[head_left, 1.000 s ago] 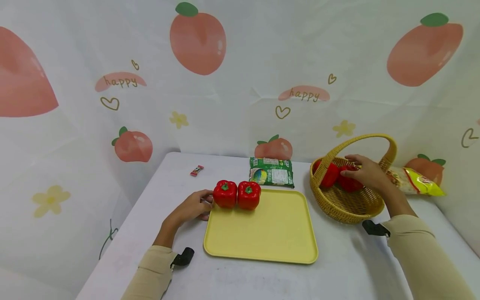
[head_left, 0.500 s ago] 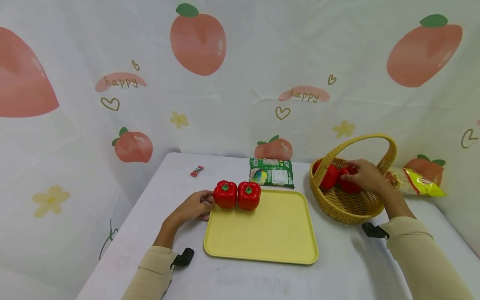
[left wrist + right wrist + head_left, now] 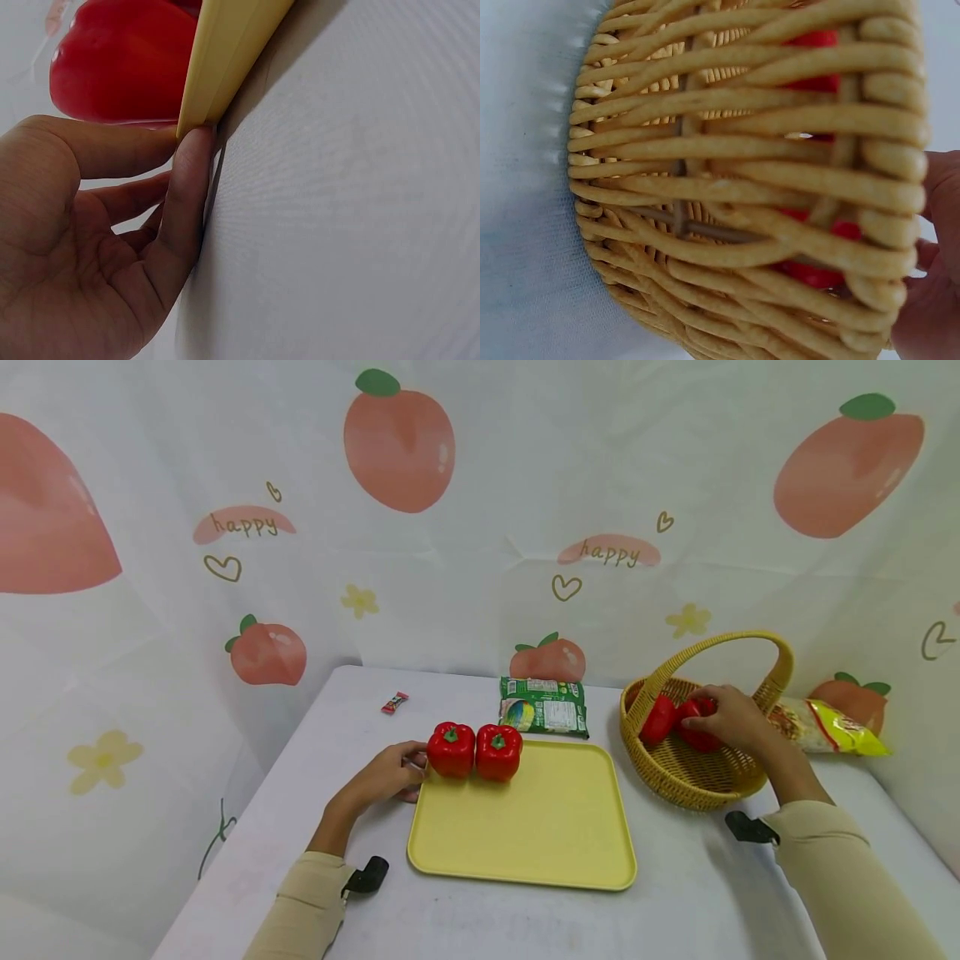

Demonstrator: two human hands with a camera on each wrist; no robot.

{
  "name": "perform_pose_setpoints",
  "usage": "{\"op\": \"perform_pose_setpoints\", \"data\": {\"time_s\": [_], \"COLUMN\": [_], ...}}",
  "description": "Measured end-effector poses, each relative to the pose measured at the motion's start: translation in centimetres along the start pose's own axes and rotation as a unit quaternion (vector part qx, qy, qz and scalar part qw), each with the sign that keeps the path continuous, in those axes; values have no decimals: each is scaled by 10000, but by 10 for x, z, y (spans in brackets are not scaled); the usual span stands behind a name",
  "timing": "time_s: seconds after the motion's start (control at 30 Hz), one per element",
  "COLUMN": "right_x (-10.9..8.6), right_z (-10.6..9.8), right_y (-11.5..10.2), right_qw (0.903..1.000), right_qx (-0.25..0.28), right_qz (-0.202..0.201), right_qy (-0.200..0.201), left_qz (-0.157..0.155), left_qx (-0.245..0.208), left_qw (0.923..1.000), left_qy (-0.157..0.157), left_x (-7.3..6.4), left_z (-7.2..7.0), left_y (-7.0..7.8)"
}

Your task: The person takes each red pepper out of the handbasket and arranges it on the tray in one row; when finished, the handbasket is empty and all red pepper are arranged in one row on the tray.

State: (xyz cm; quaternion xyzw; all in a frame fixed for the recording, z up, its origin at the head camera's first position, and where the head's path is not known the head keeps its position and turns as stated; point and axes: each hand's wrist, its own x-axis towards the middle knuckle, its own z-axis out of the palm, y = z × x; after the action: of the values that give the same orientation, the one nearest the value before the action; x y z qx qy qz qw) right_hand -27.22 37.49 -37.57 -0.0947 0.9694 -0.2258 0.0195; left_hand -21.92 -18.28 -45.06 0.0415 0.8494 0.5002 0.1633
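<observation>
At the upper left corner of the yellow tray (image 3: 525,827), my left hand (image 3: 386,772) pinches the rim; the left wrist view shows thumb and finger meeting on the tray's edge (image 3: 225,60). Two red bell peppers (image 3: 498,753) with green stems stand side by side on that corner. To the right, my right hand (image 3: 731,718) reaches under the handle of a wicker basket (image 3: 693,789) and grips a red bell pepper (image 3: 693,714) inside it. Another red bell pepper (image 3: 657,722) lies beside it. In the right wrist view, the basket wall (image 3: 742,150) mostly hides the hand.
A green packet (image 3: 543,706) lies behind the tray, and a small red-wrapped candy (image 3: 394,702) is at the back left. A yellow and clear food bag (image 3: 828,727) lies right of the basket. The arched basket handle (image 3: 720,639) stands up close by my right hand.
My right hand has lowered slightly and closed its fingers on the bell pepper in the basket. The left hand and the tray have stayed in place.
</observation>
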Motion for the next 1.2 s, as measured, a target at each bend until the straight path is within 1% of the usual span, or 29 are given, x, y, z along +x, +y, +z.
{"op": "perform_pose_setpoints", "data": {"time_s": [0.27, 0.53, 0.67, 0.77, 0.9, 1.03, 1.2], "right_x": [-6, -19, -28, -35, -46, -59, -75], "right_z": [-4, -8, -7, -5, -2, -1, 1], "right_y": [-2, -4, -7, -8, -10, -15, -27], "right_qw": [9999, 9995, 9997, 9991, 9972, 9955, 9934], "right_qx": [-102, -269, -198, -123, -44, 164, 380], "right_qz": [85, 145, 64, 26, -112, -281, -361], "right_qy": [-96, -18, 162, 395, 735, 890, 1022], "left_qz": [-31, -10, 93, 157, 154, 166, 181], "left_qx": [55, 65, 6, -27, -20, -42, -65], "left_qw": [10000, 10000, 9999, 9998, 9998, 9998, 9998], "left_qy": [9, 12, -52, -101, -108, -108, -110], "left_x": [-2, -2, -1, 0, 0, -1, 0], "left_z": [0, 0, 0, -1, 0, 0, 0], "left_y": [2, 3, 1, 0, -1, -1, -1]}}
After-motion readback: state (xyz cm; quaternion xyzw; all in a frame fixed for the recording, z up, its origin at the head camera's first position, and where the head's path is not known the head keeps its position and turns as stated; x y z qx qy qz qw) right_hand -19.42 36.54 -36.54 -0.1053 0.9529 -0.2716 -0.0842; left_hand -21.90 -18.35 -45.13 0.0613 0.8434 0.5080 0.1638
